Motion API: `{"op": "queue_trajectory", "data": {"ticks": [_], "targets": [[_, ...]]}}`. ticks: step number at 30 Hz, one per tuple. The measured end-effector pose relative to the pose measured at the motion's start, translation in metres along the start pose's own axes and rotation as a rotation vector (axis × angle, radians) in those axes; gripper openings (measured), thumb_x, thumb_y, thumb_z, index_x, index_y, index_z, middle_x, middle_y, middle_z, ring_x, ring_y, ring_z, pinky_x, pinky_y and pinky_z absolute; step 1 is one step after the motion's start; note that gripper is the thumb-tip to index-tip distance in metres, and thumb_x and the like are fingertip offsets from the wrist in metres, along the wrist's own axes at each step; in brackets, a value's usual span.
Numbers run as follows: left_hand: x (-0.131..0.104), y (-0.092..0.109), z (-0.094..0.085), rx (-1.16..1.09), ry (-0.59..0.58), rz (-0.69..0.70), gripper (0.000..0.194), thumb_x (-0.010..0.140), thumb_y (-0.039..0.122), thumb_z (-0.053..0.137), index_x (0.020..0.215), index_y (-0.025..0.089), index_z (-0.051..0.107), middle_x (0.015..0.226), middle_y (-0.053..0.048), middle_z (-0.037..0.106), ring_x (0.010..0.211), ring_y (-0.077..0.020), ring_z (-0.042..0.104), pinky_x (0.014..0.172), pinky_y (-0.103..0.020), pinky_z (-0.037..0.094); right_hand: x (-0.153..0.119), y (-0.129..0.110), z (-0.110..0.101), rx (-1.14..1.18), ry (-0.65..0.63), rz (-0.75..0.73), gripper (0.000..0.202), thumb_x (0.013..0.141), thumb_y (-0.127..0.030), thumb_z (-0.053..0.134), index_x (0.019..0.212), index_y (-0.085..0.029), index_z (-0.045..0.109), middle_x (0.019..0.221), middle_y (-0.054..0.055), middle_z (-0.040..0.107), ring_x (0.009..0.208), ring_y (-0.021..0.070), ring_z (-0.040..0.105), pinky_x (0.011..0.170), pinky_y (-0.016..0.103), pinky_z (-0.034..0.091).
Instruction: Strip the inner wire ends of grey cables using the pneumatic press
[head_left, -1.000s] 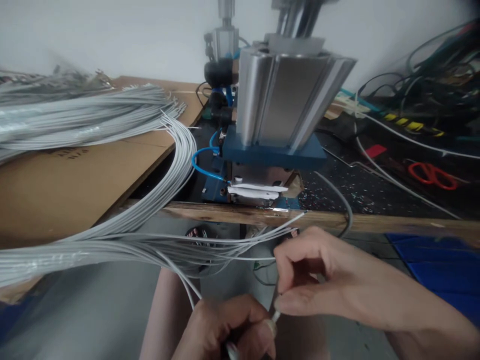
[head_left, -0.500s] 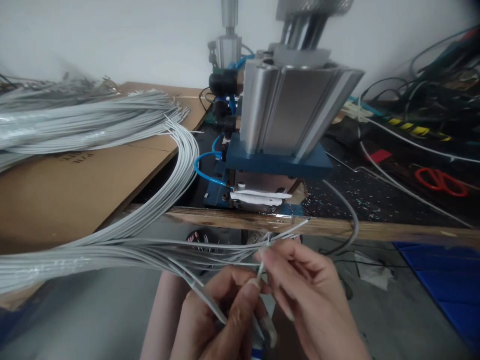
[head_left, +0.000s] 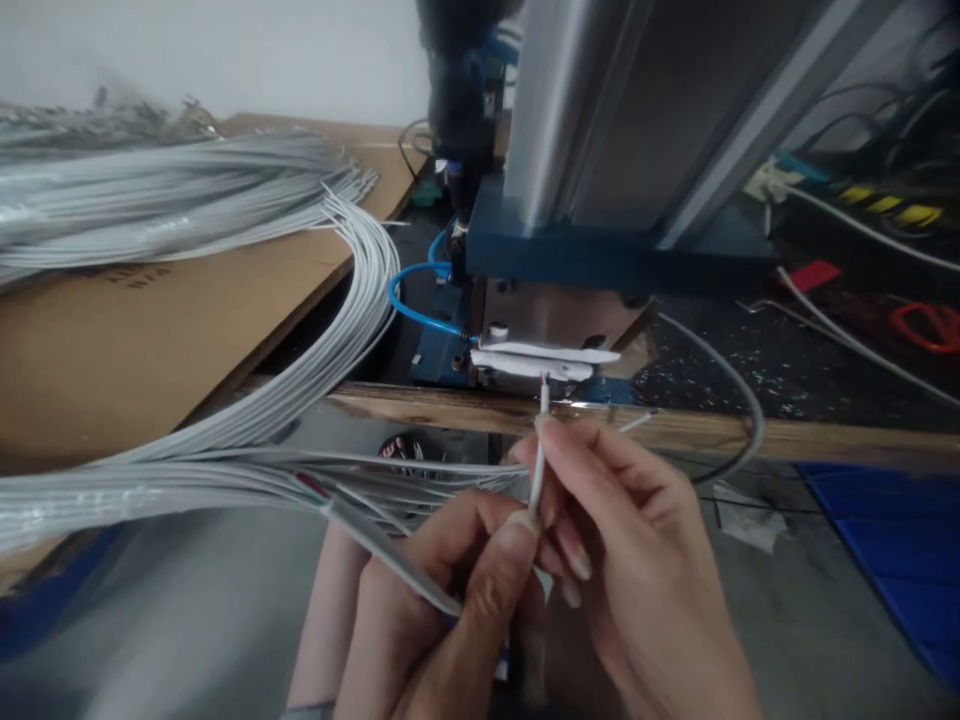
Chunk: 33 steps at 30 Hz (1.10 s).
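A thin white cable (head_left: 538,468) points upward between my hands, small coloured wire ends showing at its tip just before the press. My left hand (head_left: 450,610) pinches it lower down between thumb and forefinger. Higher up, the fingertips of my right hand (head_left: 630,530) are closed on the same cable. Across my left hand lies a thicker grey cable end (head_left: 382,550), slanting up to the left, with red and green wires bared at its tip. Behind the hands, a bundle of grey cables (head_left: 247,480) stretches left; the cables' lower parts are hidden by my fingers.
A pneumatic press (head_left: 615,130) with a blue plate stands on the wooden-edged bench (head_left: 825,440); white strips (head_left: 540,358) lie at its base. On the left, more cables (head_left: 187,200) rest on cardboard (head_left: 247,320). Red-handled scissors (head_left: 930,327) lie at right.
The view has moved closer to the press. The cable between my hands now stands straighter with its tip in sight, and the thicker cable's coloured wires have come into view.
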<state>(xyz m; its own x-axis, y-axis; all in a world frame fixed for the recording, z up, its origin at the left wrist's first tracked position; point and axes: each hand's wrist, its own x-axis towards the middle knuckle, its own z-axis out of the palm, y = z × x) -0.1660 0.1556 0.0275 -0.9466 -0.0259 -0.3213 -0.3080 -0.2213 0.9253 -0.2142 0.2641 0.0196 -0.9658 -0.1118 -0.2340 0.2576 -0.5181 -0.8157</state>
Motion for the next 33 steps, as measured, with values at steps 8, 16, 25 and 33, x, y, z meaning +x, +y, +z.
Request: {"op": "queue_trajectory", "data": {"ticks": [8, 16, 25, 33], "targets": [[0.011, 0.010, 0.009, -0.027, 0.124, -0.081, 0.037, 0.087, 0.053, 0.080, 0.071, 0.021, 0.073, 0.062, 0.002, 0.053, 0.052, -0.0101, 0.039, 0.042, -0.020, 0.032, 0.018, 0.000, 0.003, 0.098, 0.007, -0.009, 0.018, 0.087, -0.030, 0.085, 0.075, -0.019, 0.077, 0.050, -0.008, 0.055, 0.041, 0.0007, 0.047, 0.040, 0.007, 0.037], [0.020, 0.005, 0.008, -0.170, -0.067, -0.093, 0.035, 0.095, 0.051, 0.072, 0.077, 0.022, 0.070, 0.062, 0.003, 0.048, 0.052, -0.0107, 0.033, 0.045, -0.025, 0.024, 0.016, -0.003, -0.001, 0.020, 0.122, -0.064, 0.018, 0.088, -0.034, 0.085, 0.075, -0.021, 0.079, 0.052, -0.007, 0.052, 0.043, 0.0014, 0.050, 0.039, 0.006, 0.038], [0.020, 0.006, 0.009, -0.159, 0.000, -0.061, 0.037, 0.090, 0.053, 0.078, 0.073, 0.020, 0.073, 0.060, 0.000, 0.054, 0.051, -0.0118, 0.042, 0.044, -0.025, 0.029, 0.015, -0.002, -0.005, 0.028, 0.022, -0.003, 0.017, 0.094, -0.037, 0.080, 0.082, -0.024, 0.080, 0.055, -0.006, 0.055, 0.046, 0.0020, 0.051, 0.041, 0.008, 0.039], [0.021, 0.005, 0.014, -0.129, 0.103, -0.083, 0.044, 0.083, 0.063, 0.080, 0.080, 0.019, 0.079, 0.054, -0.003, 0.062, 0.058, -0.0220, 0.064, 0.045, -0.027, 0.043, 0.018, -0.008, 0.000, 0.004, 0.044, 0.013, 0.019, 0.088, -0.032, 0.084, 0.074, -0.021, 0.075, 0.052, -0.007, 0.052, 0.044, 0.0021, 0.050, 0.042, 0.009, 0.042]]}}
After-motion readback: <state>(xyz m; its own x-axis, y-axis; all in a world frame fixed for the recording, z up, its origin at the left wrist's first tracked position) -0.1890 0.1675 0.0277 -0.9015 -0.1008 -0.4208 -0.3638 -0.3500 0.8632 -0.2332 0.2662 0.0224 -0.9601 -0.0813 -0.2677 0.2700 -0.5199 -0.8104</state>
